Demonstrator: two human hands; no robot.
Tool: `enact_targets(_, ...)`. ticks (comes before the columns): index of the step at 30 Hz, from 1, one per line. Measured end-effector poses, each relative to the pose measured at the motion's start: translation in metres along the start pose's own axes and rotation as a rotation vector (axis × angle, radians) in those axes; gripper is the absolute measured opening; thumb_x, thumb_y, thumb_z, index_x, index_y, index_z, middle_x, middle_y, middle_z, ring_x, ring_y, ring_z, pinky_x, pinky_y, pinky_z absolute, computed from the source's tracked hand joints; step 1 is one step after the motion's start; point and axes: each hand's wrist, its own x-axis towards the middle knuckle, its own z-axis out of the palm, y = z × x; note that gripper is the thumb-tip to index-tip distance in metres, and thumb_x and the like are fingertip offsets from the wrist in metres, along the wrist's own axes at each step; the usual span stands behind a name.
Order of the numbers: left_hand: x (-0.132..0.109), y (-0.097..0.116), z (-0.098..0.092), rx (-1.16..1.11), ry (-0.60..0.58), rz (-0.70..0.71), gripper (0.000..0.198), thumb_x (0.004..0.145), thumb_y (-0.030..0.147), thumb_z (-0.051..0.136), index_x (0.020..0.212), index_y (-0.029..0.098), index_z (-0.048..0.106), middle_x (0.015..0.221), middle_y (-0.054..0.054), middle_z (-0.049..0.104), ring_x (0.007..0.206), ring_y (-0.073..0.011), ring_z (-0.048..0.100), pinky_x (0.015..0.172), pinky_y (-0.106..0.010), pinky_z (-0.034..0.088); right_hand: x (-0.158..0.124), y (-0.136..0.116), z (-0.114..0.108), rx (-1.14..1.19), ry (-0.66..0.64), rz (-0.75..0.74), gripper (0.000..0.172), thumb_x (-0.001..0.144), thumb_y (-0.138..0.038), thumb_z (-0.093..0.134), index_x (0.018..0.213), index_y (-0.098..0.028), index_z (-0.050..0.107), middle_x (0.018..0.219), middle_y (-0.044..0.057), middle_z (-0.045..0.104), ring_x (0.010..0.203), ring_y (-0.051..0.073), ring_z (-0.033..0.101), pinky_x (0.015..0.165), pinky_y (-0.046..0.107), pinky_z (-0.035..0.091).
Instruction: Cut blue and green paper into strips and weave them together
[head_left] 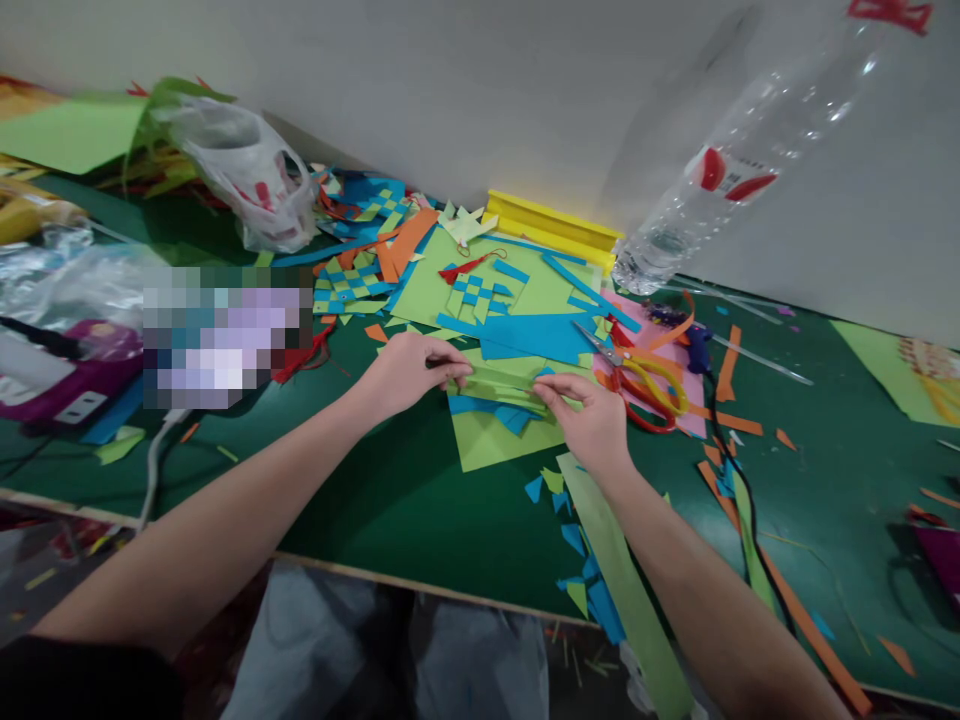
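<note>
My left hand and my right hand both pinch the ends of a bunch of light green paper strips, held level between them just above the green table. Under the strips lie a light green sheet and blue paper pieces. A woven blue-and-green paper square lies farther back. Both hands' fingers are closed on the strips.
Scissors with yellow and red handles lie just right of my right hand. A clear plastic bottle leans at the wall, a yellow box beside it. A plastic bag sits back left. Orange, blue and green scraps litter the table.
</note>
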Motion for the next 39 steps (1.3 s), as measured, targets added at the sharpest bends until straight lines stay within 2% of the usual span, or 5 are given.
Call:
enact_targets(10, 0.001, -0.004, 0.000, 0.030, 0.018, 0.032, 0.017, 0.086, 0.033, 0.061, 0.087, 0.020, 0.073, 0.077, -0.001, 0.075, 0.060, -0.0128, 0.065, 0.070, -0.026, 0.054, 0.000, -0.001, -0.002, -0.041, 0.022, 0.041, 0.022, 0.079, -0.044, 0.071, 0.082, -0.021, 0.074, 0.082, 0.004, 0.077, 0.077, 0.021, 0.073, 0.074, 0.035, 0.059)
enact_targets(23, -0.001, 0.002, 0.000, 0.051, 0.041, 0.038, 0.018, 0.086, 0.033, 0.061, 0.083, 0.020, 0.073, 0.071, -0.001, 0.073, 0.060, -0.0135, 0.065, 0.068, -0.025, 0.054, -0.002, -0.006, -0.004, -0.111, 0.069, -0.070, 0.017, 0.084, -0.041, 0.067, 0.085, -0.024, 0.072, 0.085, 0.003, 0.075, 0.084, 0.022, 0.071, 0.081, 0.039, 0.055)
enact_targets(29, 0.002, -0.008, -0.006, 0.016, 0.187, -0.006, 0.020, 0.085, 0.033, 0.061, 0.091, 0.017, 0.072, 0.078, -0.004, 0.075, 0.057, -0.0127, 0.063, 0.063, -0.024, 0.053, -0.001, -0.003, -0.004, -0.156, 0.074, -0.109, 0.022, 0.088, -0.038, 0.062, 0.102, -0.022, 0.067, 0.090, 0.005, 0.074, 0.089, 0.023, 0.069, 0.084, 0.041, 0.053)
enact_targets(34, 0.003, -0.013, -0.009, 0.100, 0.257, 0.001, 0.023, 0.088, 0.037, 0.059, 0.093, 0.018, 0.071, 0.081, -0.004, 0.075, 0.059, -0.0135, 0.064, 0.064, -0.025, 0.052, 0.000, 0.000, -0.002, -0.362, -0.007, -0.283, 0.017, 0.086, -0.039, 0.063, 0.089, -0.023, 0.067, 0.087, 0.005, 0.073, 0.088, 0.025, 0.065, 0.089, 0.048, 0.045)
enact_targets(39, 0.002, -0.013, -0.009, 0.137, 0.257, 0.005, 0.020, 0.088, 0.035, 0.059, 0.093, 0.019, 0.071, 0.081, -0.003, 0.075, 0.061, -0.0137, 0.066, 0.068, -0.025, 0.052, -0.001, 0.003, 0.000, -0.490, -0.113, -0.279, 0.023, 0.081, -0.042, 0.067, 0.095, -0.024, 0.069, 0.101, 0.008, 0.070, 0.104, 0.029, 0.061, 0.098, 0.054, 0.038)
